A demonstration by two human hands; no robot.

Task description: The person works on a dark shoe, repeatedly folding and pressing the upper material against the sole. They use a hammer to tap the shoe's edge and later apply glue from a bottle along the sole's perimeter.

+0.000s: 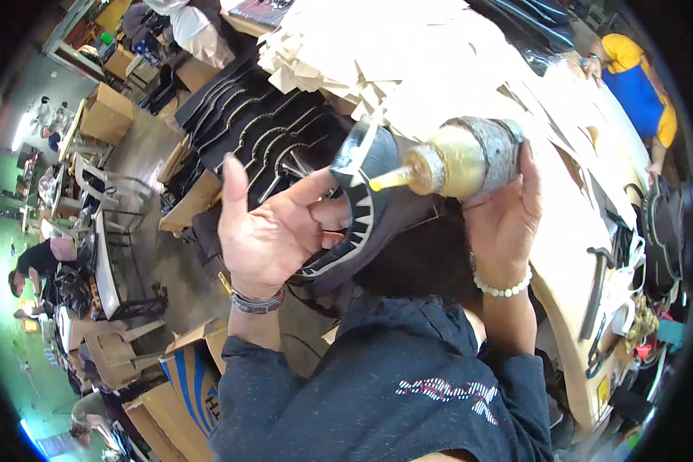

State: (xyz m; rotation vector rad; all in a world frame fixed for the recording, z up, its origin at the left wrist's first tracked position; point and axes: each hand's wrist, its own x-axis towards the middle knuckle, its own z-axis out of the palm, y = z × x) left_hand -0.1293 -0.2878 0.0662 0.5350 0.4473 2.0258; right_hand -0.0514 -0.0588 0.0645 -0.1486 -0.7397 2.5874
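Observation:
In my right hand is a squeeze bottle with a yellowish body, a dark crusted wrap and a yellow nozzle. It lies nearly level. Its nozzle tip points left, close to the inner edge of a curved black piece that looks like leather or fabric. My left hand is palm up with the thumb stretched away, its fingers curled at that piece's notched rim and holding it. Pale wedge-shaped marks or notches line the rim. Whether the nozzle touches the piece I cannot tell. Some fingertips are hidden behind it.
Beyond my hands, a large heap of pale cut pieces covers the table. Several black trimmed pieces lie stacked at left. A dark-handled tool rests at right. Cardboard boxes stand lower left. A person in blue and yellow works at far right.

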